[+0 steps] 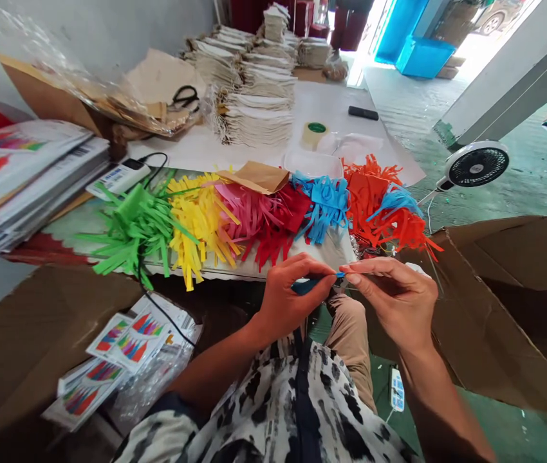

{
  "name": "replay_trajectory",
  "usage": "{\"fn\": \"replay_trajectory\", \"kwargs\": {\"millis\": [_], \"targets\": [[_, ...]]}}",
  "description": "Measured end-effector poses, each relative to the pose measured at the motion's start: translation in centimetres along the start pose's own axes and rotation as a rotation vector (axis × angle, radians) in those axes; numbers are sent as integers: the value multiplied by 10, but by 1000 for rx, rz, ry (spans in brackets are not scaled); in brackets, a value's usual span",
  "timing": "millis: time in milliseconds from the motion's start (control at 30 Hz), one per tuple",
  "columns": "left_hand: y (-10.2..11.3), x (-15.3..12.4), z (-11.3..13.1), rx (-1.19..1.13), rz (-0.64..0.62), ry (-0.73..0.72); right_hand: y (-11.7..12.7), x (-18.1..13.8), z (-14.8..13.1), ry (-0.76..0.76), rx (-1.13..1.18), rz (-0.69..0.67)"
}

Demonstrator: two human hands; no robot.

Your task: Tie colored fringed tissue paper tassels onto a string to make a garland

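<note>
My left hand (289, 292) and my right hand (392, 292) meet in front of the table edge, both pinching a small blue paper strip (319, 280) between thumbs and fingertips. Just beyond them on the table lie piles of cut paper fringe: green (131, 231), yellow (199, 222), pink and red (266, 218), blue (324, 202) and orange (382, 206). A brown paper piece (257, 175) rests on top of the pink pile.
Printed card packs (123, 350) lie in a cardboard box at my lower left. An open cardboard box (505, 302) stands at my right. Stacks of paper bags (259, 96), a tape roll (315, 132), scissors (185, 96) and a small fan (476, 164) sit farther off.
</note>
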State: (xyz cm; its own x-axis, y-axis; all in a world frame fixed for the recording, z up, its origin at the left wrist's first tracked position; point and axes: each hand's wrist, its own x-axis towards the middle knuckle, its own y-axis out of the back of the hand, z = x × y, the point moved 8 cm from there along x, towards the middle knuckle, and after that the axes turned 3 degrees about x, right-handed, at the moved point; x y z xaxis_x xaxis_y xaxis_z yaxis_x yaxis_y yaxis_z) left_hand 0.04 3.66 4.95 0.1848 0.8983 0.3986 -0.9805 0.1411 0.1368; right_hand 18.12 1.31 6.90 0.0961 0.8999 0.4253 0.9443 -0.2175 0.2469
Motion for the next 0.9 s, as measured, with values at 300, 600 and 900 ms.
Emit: {"fn": "replay_trajectory", "kwargs": {"millis": [300,600,900], "targets": [[-8,-3,2,-5,-23,-8,-1,-6,9,-98,58,-101],[-22,-8,-24,-179,-46,241,-3,-17,25,-225,111,-76],[-38,-11,-37,-263,-179,416,11,-25,39,-267,132,-24]]}}
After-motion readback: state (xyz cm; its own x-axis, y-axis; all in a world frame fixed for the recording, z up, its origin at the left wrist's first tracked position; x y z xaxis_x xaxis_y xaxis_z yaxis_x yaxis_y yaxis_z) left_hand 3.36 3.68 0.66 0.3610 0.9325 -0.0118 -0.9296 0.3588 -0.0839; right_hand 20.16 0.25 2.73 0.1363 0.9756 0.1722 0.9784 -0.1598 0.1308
